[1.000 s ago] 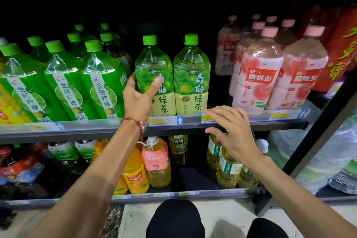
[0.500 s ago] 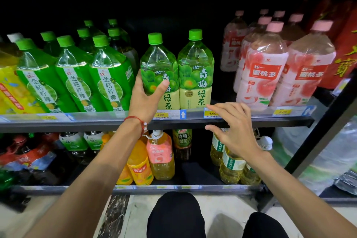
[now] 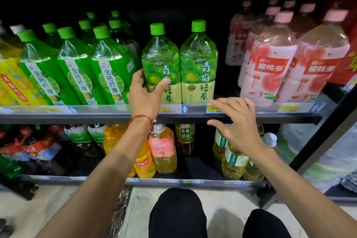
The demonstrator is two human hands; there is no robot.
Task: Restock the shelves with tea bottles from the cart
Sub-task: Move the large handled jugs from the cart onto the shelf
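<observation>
Your left hand (image 3: 144,92) gripped plum tea bottle (image 3: 161,60), likely squaring it beside twin (image 3: 199,63) at shelf (image 3: 96,116) front; right hand (image 3: 239,121) spread, empty.

Two plum green tea bottles (image 3: 161,63) stand at the front of the upper shelf (image 3: 251,116). Left of them I count eight green caps among the dark green lemon bottles (image 3: 77,67), three of those bottles in the front row. On the right, seven pink caps top the peach bottles (image 3: 266,67), two up front. Four yellow price tags (image 3: 214,108) sit along that shelf's edge. On the lower shelf (image 3: 193,181) there are three pale yellow tea bottles (image 3: 234,160), one pink-labelled bottle (image 3: 163,149), one dark bottle with a green label (image 3: 184,137) and two small white-and-green bottles (image 3: 77,135). The red bottles far right are too cut off to count. Two hands reach in: left hand (image 3: 144,98), right hand (image 3: 239,127).
</observation>
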